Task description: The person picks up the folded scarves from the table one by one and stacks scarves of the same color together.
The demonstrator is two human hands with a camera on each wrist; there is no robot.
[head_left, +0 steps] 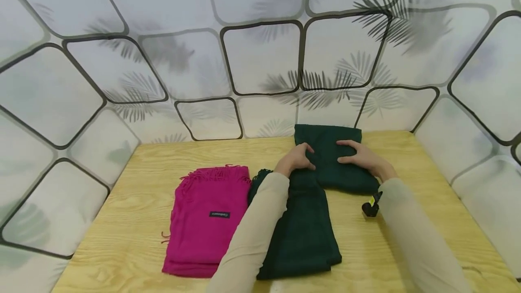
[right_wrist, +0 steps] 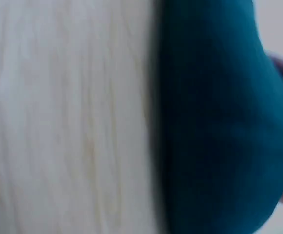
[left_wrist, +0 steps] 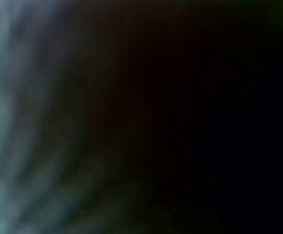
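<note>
In the head view a folded dark green cloth [head_left: 331, 148] lies at the back of the table, smooth and slightly puffed. My left hand [head_left: 295, 159] touches its left edge, fingers bent a little. Across its right part rests my right hand [head_left: 364, 157], thumb and fingers spread. The right wrist view shows the green cloth [right_wrist: 224, 122] bulging up close, with bits of fingers at the right edge. Nearer me lies a folded dark green scarf [head_left: 303, 234] with fringe, partly behind my left forearm. The left wrist view is too dark and blurred to read.
A folded magenta scarf [head_left: 203, 229] with fringe and a small black label lies on the left of the wooden table [head_left: 126, 229]. A small black device [head_left: 370, 207] hangs by my right wrist. Patterned fabric walls [head_left: 268, 58] enclose the table's back and sides.
</note>
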